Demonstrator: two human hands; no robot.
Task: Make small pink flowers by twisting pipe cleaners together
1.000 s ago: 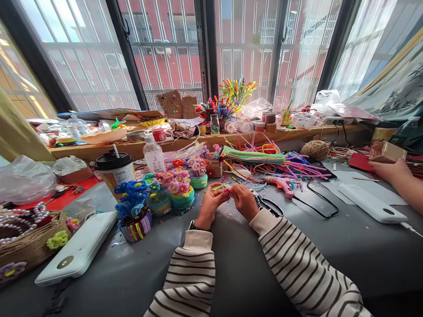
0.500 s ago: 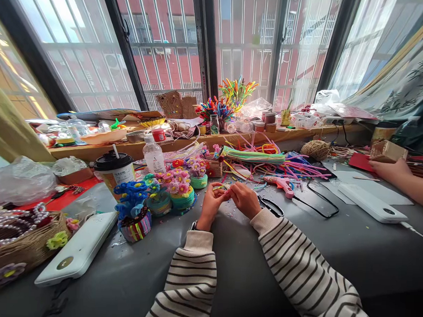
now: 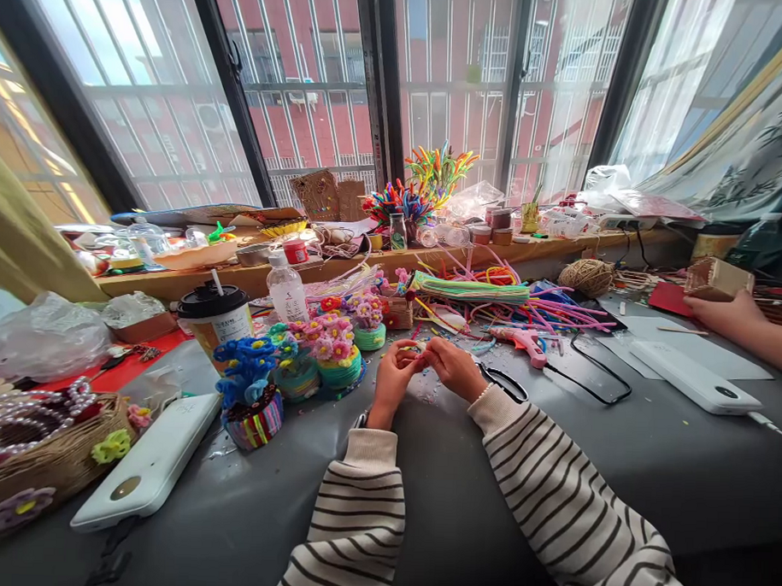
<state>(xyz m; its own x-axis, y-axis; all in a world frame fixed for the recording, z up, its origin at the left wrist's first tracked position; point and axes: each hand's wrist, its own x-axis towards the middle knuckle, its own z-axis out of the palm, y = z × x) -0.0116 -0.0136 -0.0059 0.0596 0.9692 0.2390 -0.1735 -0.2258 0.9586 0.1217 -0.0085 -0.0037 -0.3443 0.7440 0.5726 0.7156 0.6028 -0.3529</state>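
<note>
My left hand and my right hand meet over the middle of the grey table, fingertips pinched together. Between them is something small and pale, mostly hidden by the fingers, and I cannot make out its kind. Just left of my hands stand small pots of fuzzy flowers: a pink-flowered pot and a blue-flowered pot. Behind my hands lies a heap of coloured pipe cleaners. A pink glue gun rests to the right, and black-handled scissors lie beside my right hand.
At left are a lidded drink cup, a clear bottle, a white power bank and a twine-wrapped basket. Another power bank lies at right, where another person's hand holds a small cardboard box.
The view has shifted slightly. My hands stay together at nearly the same spot, with the fingers moving a little around the small thing. The other person's hand still holds the box.
</note>
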